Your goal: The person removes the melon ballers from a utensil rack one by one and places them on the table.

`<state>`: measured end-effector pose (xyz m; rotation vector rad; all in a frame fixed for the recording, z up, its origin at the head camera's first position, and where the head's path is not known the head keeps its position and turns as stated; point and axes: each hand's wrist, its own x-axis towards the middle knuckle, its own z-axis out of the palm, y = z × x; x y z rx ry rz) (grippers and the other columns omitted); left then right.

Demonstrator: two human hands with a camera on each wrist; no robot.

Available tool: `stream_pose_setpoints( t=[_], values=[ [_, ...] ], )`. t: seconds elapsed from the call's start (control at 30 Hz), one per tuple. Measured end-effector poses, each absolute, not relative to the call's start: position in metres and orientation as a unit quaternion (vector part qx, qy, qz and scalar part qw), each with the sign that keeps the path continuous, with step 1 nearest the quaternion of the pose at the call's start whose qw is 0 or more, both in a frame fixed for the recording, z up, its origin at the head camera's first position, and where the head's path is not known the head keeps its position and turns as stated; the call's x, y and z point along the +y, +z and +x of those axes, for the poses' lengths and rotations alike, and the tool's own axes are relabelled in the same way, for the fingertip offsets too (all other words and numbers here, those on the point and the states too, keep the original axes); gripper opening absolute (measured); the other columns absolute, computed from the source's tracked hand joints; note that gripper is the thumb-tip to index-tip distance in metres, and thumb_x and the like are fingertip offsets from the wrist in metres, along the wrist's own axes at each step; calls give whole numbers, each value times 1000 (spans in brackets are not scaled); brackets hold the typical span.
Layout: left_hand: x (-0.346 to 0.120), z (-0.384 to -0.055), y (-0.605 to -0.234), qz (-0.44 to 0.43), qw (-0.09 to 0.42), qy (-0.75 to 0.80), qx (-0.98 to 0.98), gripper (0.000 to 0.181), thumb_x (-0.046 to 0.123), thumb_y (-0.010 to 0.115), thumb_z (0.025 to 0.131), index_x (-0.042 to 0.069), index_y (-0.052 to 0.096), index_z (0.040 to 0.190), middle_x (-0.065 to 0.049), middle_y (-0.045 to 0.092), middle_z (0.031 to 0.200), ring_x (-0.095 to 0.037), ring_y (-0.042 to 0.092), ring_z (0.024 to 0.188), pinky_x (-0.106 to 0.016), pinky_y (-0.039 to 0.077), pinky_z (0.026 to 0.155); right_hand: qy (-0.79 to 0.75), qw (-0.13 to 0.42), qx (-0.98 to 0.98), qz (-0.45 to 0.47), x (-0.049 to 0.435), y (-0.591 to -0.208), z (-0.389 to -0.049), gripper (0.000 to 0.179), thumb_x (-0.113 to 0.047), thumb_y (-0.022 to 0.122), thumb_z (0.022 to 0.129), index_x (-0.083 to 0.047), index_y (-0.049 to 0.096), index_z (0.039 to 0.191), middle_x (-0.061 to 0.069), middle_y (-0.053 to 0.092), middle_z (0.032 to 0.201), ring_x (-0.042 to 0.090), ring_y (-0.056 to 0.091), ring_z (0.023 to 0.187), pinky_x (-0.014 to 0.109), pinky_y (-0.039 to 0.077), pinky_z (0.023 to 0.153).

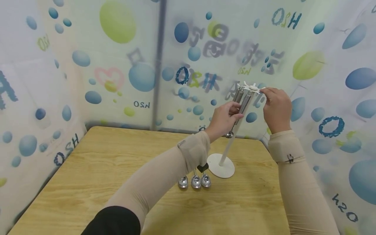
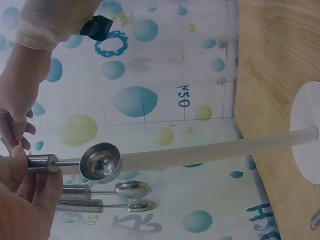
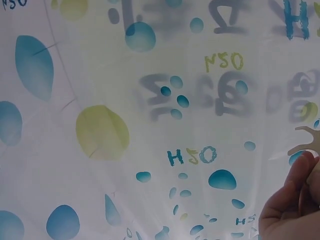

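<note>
A white stand has a hooked top, a slim pole and a round base; it leans to the right in the head view. My left hand holds a steel measuring spoon with a round bowl, thumb and fingers on its thick handle just under the top. Beside it hang two more spoons, one with an oval bowl, the other seen edge-on. With thumb and fingertips, my right hand pinches the right edge of the top.
On the wooden table, metal spoons lie in a row left of the base, their handles partly hidden by my left sleeve. A black piece shows at the sleeve. Patterned curtains stand close behind and at both sides.
</note>
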<state>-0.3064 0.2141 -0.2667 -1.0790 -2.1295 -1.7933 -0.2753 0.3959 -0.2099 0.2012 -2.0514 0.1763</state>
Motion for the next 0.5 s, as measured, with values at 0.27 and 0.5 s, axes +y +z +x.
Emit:
stream_pose_setpoints(
  t=[0.27, 0.5],
  values=[
    [205, -310, -272, -357, 73, -594, -717, 42, 14, 70, 97, 8, 60, 138, -6, 72, 111, -9, 66, 93, -18, 54, 74, 74, 507, -855, 76, 394, -209, -274, 27, 14, 52, 98, 5, 75, 109, 21, 73, 111, 44, 64, 97, 56, 52, 86],
    [191, -317, -280, -361, 70, -590, -719, 41, 13, 70, 97, 9, 61, 137, -4, 70, 111, -10, 66, 92, -22, 55, 74, 77, 508, -855, 77, 393, -208, -273, 28, 14, 52, 97, 5, 76, 109, 21, 73, 111, 45, 64, 96, 56, 52, 85]
  ],
)
